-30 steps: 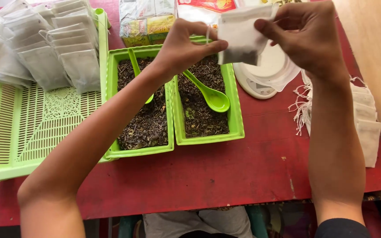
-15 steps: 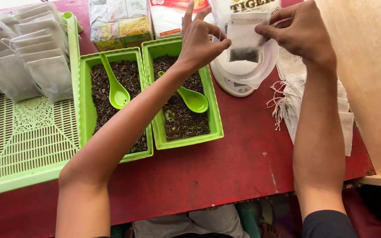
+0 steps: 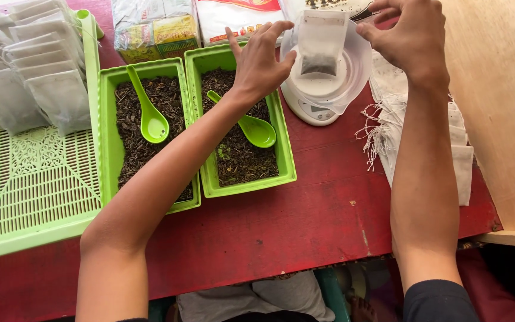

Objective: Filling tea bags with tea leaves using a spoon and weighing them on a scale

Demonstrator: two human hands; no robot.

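tea-packing wkshop, leaf trays (image 3: 242, 185), scale (image 3: 314, 107), sachets (image 3: 43, 77)

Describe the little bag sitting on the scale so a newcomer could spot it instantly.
On the red table, right of the two green trays of loose tea, stands a white scale. The pouch rests on it, alone, between both hands, with dark tea showing at its bottom.
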